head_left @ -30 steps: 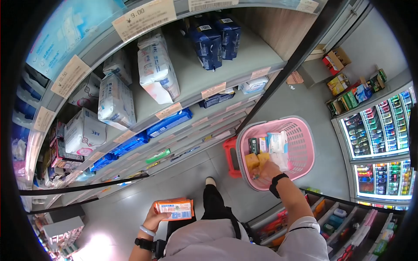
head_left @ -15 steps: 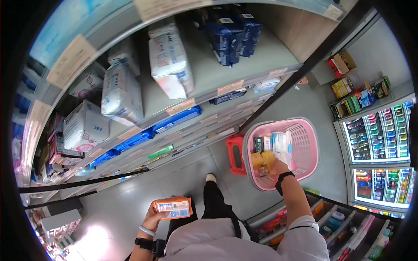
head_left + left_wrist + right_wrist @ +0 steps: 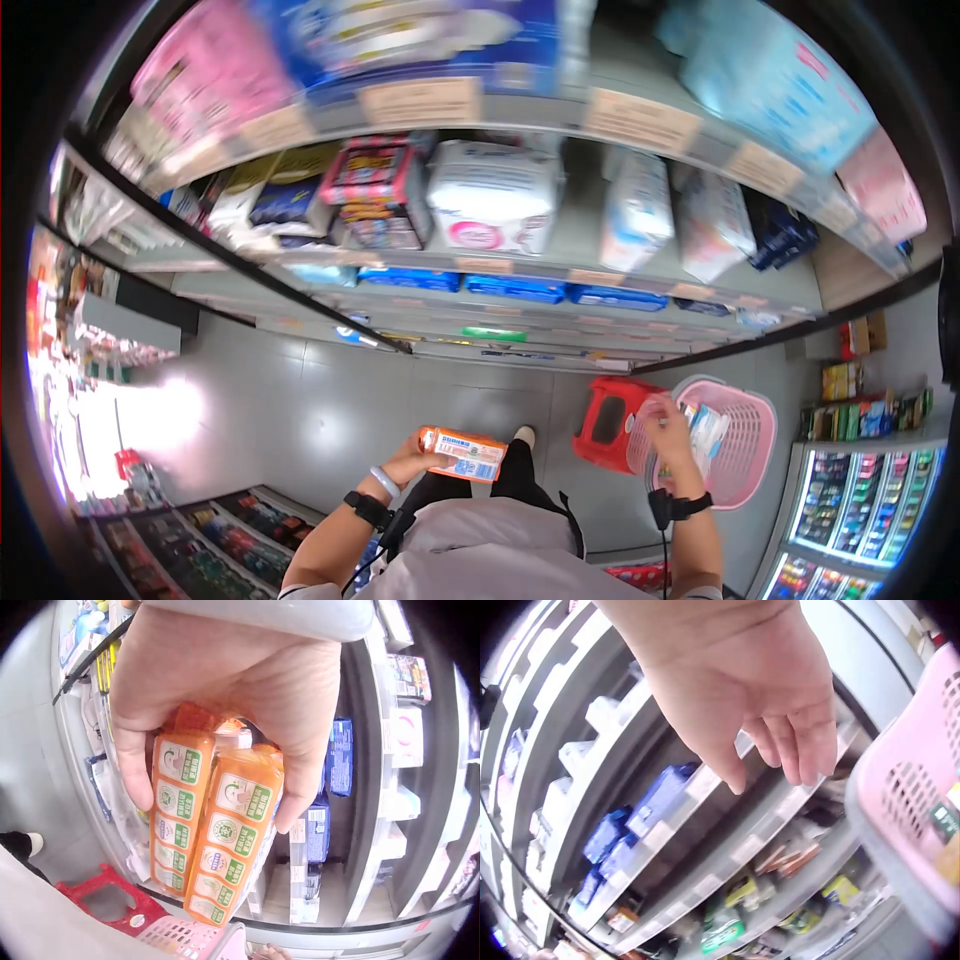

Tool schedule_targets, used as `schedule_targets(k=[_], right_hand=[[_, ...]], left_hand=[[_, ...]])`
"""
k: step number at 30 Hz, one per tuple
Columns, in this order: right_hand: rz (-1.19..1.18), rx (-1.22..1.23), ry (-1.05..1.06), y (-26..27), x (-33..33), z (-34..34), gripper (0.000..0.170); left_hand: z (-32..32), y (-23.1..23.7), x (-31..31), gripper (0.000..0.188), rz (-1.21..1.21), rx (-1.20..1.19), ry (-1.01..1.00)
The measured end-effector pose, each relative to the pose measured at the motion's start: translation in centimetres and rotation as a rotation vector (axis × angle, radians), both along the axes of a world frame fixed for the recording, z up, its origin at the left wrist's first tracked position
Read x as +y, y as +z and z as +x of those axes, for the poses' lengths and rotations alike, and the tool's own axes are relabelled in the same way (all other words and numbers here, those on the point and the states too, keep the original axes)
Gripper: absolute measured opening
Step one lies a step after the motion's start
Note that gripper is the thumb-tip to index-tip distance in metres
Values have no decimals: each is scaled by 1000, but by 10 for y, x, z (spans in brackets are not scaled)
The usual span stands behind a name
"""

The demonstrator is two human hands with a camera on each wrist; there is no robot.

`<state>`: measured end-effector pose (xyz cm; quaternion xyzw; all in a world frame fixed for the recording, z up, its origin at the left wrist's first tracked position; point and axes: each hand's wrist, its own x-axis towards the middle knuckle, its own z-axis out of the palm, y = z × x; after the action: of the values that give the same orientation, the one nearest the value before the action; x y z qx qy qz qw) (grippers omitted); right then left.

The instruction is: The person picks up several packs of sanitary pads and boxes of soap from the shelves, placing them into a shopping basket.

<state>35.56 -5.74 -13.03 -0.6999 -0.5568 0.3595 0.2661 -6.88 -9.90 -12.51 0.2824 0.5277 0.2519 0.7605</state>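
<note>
1. Your right hand (image 3: 746, 690) has lifted out of the pink basket (image 3: 748, 440), and your view has swung so the shelves (image 3: 578, 235) span the top of the head frame.
2. That leaves the right hand free: it holds nothing, its fingers loosely extended, near the pink basket's left rim, lower right.
3. Your left hand (image 3: 225, 679) still grips the orange packs (image 3: 234, 832) between thumb and fingers, lower centre, outside the pink basket.
</note>
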Motion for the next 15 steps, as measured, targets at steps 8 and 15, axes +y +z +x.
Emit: schedule_targets(k=[8,15], right_hand=[[97,-31,497,-40,64,-236,46],[487,-322,594,-87,149,-420,41]], left_hand=[[-110,-27,-66,61,-44,67,344],[-192,-63,-145,57,-96,26,649]])
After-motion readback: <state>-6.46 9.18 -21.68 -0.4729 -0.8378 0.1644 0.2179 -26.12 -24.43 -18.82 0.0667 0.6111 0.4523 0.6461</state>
